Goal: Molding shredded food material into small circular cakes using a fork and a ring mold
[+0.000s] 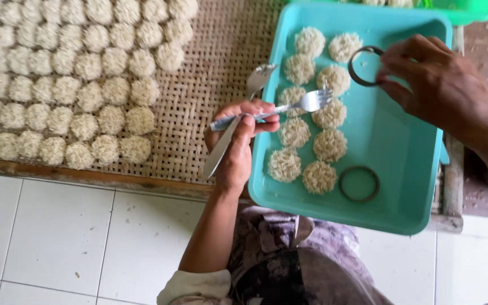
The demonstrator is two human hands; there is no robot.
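Observation:
My left hand (239,138) grips a metal fork (306,103) whose tines rest over the round rice cakes (312,113) inside a turquoise plastic tray (402,152). The same hand also holds a second metal utensil (230,133) that points toward the woven mat. My right hand (441,85) pinches a dark metal ring (364,66) just above the tray's bare upper area. A second ring (359,183) lies flat in the tray near its front edge. Two columns of rice cakes fill the tray's left half.
A woven bamboo mat (210,85) at the left holds several rows of white rice cakes (57,79). A green container (470,10) sits beyond the tray. White floor tiles (57,237) lie below the mat's wooden edge.

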